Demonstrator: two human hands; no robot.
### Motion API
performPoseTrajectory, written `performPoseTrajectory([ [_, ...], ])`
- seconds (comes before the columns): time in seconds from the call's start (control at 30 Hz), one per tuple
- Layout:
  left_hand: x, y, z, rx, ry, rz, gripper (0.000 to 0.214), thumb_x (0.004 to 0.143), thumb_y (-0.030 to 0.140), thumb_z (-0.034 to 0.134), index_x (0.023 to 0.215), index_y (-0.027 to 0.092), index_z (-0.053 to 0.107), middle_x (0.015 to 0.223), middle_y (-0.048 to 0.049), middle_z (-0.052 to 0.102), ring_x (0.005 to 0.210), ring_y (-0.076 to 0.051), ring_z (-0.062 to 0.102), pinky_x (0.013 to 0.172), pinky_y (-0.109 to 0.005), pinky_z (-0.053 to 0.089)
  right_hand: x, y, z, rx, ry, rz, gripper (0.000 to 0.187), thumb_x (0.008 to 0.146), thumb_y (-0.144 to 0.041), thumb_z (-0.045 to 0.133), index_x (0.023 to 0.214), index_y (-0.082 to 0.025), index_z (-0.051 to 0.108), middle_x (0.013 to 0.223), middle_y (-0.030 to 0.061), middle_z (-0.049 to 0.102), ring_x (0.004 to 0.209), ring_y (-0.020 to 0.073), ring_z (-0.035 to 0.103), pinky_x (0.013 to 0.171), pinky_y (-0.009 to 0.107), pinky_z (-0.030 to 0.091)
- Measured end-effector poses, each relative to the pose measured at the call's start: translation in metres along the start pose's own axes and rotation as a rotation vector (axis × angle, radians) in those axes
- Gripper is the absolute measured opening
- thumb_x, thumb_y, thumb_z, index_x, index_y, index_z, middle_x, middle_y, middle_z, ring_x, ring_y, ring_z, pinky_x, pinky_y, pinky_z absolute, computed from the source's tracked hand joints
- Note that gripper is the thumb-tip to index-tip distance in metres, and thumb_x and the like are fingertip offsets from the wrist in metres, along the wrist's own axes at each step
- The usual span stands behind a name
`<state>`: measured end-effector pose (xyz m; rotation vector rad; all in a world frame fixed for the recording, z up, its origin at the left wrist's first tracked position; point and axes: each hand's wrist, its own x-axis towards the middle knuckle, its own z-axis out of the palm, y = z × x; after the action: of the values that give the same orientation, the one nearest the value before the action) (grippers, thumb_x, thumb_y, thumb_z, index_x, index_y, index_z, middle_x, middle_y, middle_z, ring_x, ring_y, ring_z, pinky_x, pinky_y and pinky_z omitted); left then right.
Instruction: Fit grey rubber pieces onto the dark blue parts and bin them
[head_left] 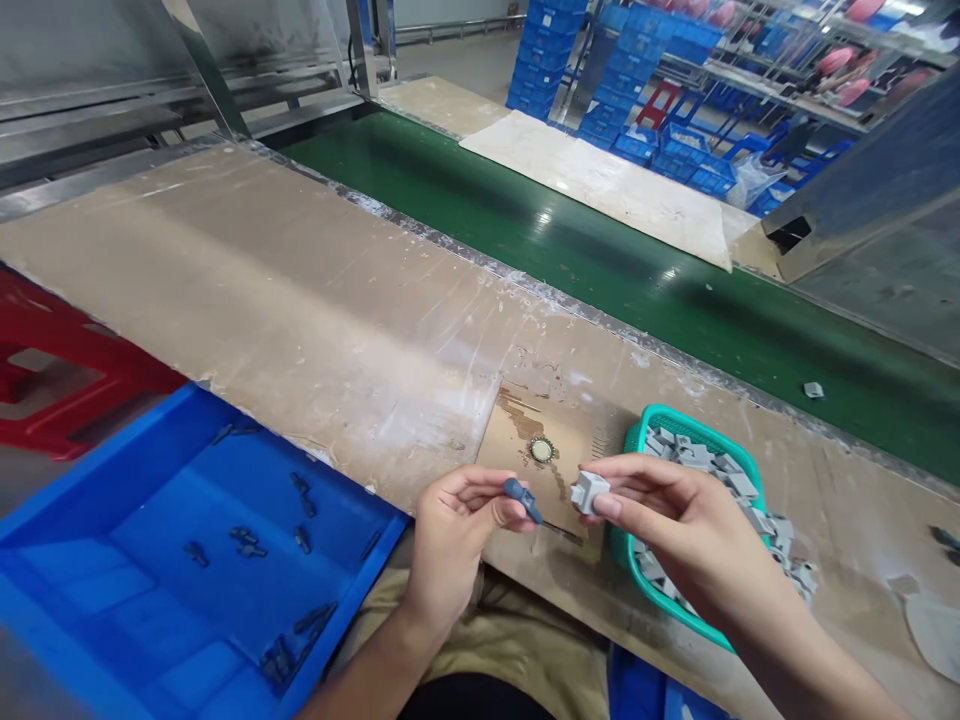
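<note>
Between the thumb and fingers of my left hand [459,545] is a small dark blue-grey plastic part [523,499], long and narrow with a rounded end. My right hand [679,510] pinches a light grey block-shaped plastic piece [590,492] with a small tab on its side. The two pieces are held close to each other but apart. Just beyond them, a bottle cap [541,449] with a crimped rim lies on a stained brown board [499,430]. Under my right forearm stands a green basket [642,425] filled with similar grey pieces [694,456].
At my left, a blue bin [172,480] holds several dark parts [246,541]. A green conveyor belt [480,195] crosses beyond the worktable [300,290], with one grey piece [813,390] on it. A red stool [75,370] stands at far left; stacked blue crates [547,55] are behind.
</note>
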<state>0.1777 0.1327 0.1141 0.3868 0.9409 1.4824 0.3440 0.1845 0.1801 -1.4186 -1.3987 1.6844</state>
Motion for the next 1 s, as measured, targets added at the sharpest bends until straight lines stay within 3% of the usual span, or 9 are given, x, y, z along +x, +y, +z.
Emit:
performPoseTrajectory([
  [0.13,-0.002,-0.002,0.009,0.121,0.042,0.226,0.009,0.068,0.012,0.074,0.071,0.018,0.068,0.073,-0.0016,0.07,0.059,-0.01,0.064,0.062,-0.014,0.054,-0.007,-0.003,0.008,0.042,-0.035,0.069,0.027,0.069,-0.034,0.075,0.088,-0.016,0.068,0.075,0.0061,0.07,0.067,0.017,0.067,0.064,0.024,0.057],
  [0.2,-0.003,-0.001,0.01,0.108,0.013,0.187,0.011,0.066,0.012,0.076,0.071,0.019,0.069,0.07,-0.0008,0.069,0.06,-0.01,0.064,0.062,-0.013,0.053,-0.009,-0.005,0.011,-0.017,0.002,0.003,0.025,0.067,-0.032,0.076,0.086,-0.016,0.069,0.077,0.0069,0.07,0.069,0.0182,0.068,0.063,0.024,0.057],
  [0.3,-0.003,-0.001,0.01,0.03,-0.058,-0.022,0.018,0.059,0.017,0.081,0.073,0.018,0.069,0.066,-0.0003,0.068,0.06,-0.013,0.065,0.058,-0.016,0.055,-0.014,-0.008,0.013,-0.161,0.06,-0.152,0.022,0.068,-0.028,0.075,0.087,-0.018,0.071,0.081,0.0065,0.071,0.07,0.0185,0.068,0.063,0.023,0.058],
  [0.37,-0.003,0.0,0.011,0.011,-0.079,-0.088,0.02,0.058,0.018,0.082,0.074,0.018,0.069,0.066,-0.0006,0.068,0.058,-0.013,0.064,0.055,-0.017,0.055,-0.017,-0.009,0.012,-0.25,0.07,-0.214,0.02,0.069,-0.026,0.073,0.087,-0.018,0.072,0.079,0.0057,0.071,0.068,0.0182,0.068,0.062,0.022,0.058],
  [0.57,-0.006,0.008,0.016,0.131,-0.083,-0.021,0.012,0.064,0.008,0.075,0.069,0.017,0.07,0.062,-0.0003,0.068,0.06,-0.011,0.064,0.061,-0.013,0.053,-0.015,-0.007,0.008,-0.372,0.038,-0.214,0.02,0.07,-0.029,0.071,0.088,-0.019,0.073,0.078,0.0056,0.072,0.068,0.019,0.068,0.061,0.024,0.058],
  [0.8,0.009,0.012,0.017,0.32,-0.152,0.013,0.007,0.069,0.012,0.07,0.069,0.019,0.072,0.062,-0.0002,0.067,0.06,-0.015,0.064,0.064,-0.02,0.056,-0.003,-0.01,0.01,-0.328,-0.019,-0.141,0.022,0.072,-0.031,0.068,0.09,-0.019,0.073,0.084,0.0057,0.072,0.075,0.0222,0.069,0.068,0.03,0.059],
  [0.9,0.018,0.012,0.014,0.45,-0.113,0.051,0.026,0.07,0.014,0.069,0.095,0.021,0.07,0.079,-0.0008,0.07,0.076,-0.017,0.066,0.073,-0.022,0.055,0.025,-0.008,-0.016,-0.459,0.101,-0.207,0.026,0.072,-0.031,0.068,0.094,-0.017,0.072,0.085,0.0065,0.071,0.076,0.0211,0.068,0.07,0.03,0.057],
  [0.93,0.019,0.014,0.009,0.527,-0.05,0.112,0.031,0.072,0.016,0.068,0.102,0.023,0.067,0.087,-0.0008,0.069,0.081,-0.017,0.065,0.076,-0.021,0.054,0.039,-0.007,-0.032,-0.515,0.193,-0.241,0.028,0.072,-0.03,0.067,0.096,-0.015,0.071,0.084,0.007,0.071,0.076,0.0207,0.067,0.071,0.03,0.056],
  [1.0,0.016,0.023,-0.015,0.679,0.198,0.294,0.031,0.076,0.025,0.064,0.107,0.024,0.063,0.098,-0.0008,0.066,0.086,-0.017,0.063,0.081,-0.022,0.051,0.071,-0.005,-0.074,-0.617,0.469,-0.288,0.035,0.071,-0.027,0.067,0.102,-0.012,0.068,0.084,0.0084,0.07,0.077,0.0207,0.066,0.073,0.03,0.054],
])
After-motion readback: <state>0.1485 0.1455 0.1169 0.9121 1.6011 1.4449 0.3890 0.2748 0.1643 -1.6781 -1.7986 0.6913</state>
